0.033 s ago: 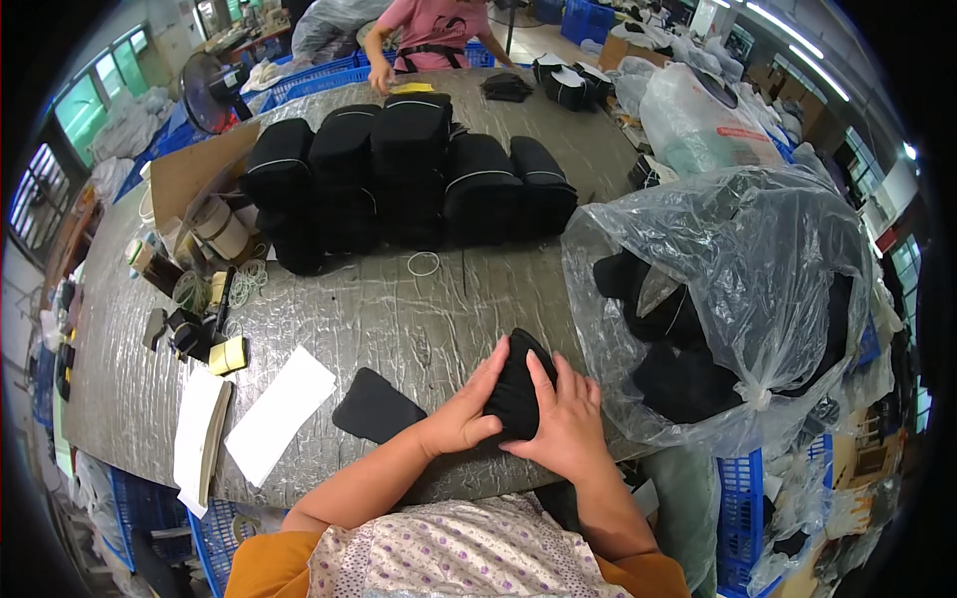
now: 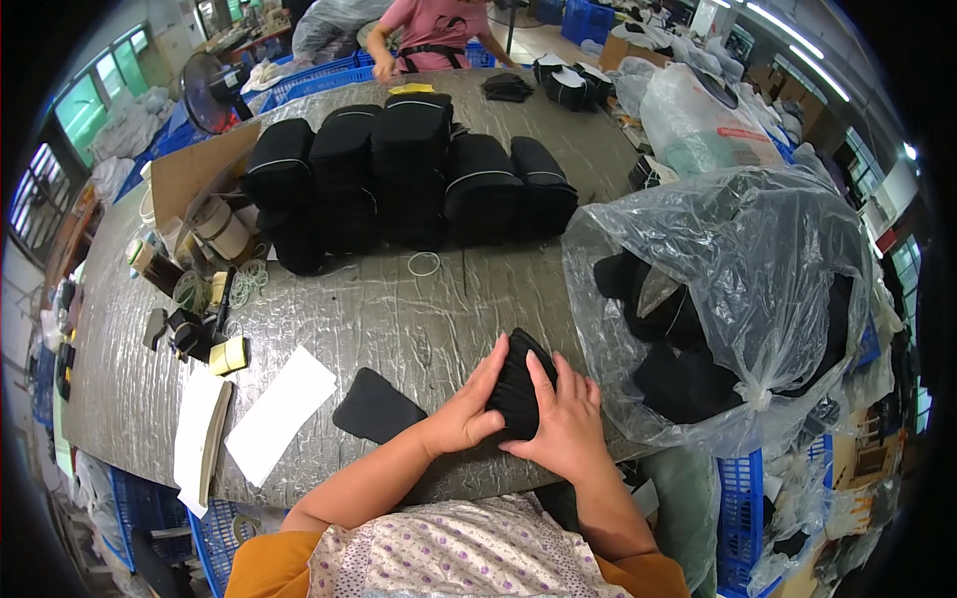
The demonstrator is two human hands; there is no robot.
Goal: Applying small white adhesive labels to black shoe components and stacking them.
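Observation:
Between my two hands stands a stack of black fabric pieces (image 2: 516, 384), its layered edges showing on the near side. My left hand (image 2: 469, 404) presses along its left side, the thumb bent in at the near end. My right hand (image 2: 568, 409) grips the right side, its thumb lying over the stack and its other fingers reaching down the far right. A single flat black piece (image 2: 377, 406) lies on the table by my left forearm. Farther off, tall bundles of black pieces (image 2: 409, 149) stand in a row, several with pale bands around them.
A clear plastic bag (image 2: 768, 259) with black pieces inside fills the right side. At left lie white paper (image 2: 282, 414), a pad of sheets (image 2: 199, 434), a yellow-wrapped bundle (image 2: 228, 356) and jars (image 2: 219, 229). A loose band (image 2: 424, 264) lies mid-table. Across it stands another person (image 2: 434, 35).
The other person's hand has drawn back slightly from the yellow piece at the far edge. My hands and the stack show almost no movement.

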